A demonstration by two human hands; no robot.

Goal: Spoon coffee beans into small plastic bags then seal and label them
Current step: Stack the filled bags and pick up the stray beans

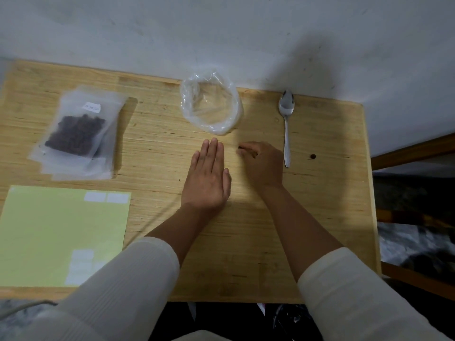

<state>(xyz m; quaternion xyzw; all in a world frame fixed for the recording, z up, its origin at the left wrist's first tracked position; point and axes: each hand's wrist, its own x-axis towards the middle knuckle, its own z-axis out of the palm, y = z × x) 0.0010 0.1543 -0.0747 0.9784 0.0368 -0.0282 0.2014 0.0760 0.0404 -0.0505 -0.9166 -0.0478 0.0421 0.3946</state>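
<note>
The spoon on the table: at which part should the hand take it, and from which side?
Best the handle end of the spoon. It lies flat, bowl toward the wall, handle pointing at the person beside the right hand. Probably come from above, pinching the thin handle across its sides.

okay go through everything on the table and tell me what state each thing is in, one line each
Filled bag: holds beans, labelled, flat on a stack.
Clear bag: open, looks empty.
Spoon: lying bowl up, untouched.
Label sheet: flat, few labels left.
Left hand: flat on the table.
Right hand: fingers curled, pinching something small and dark.
</note>
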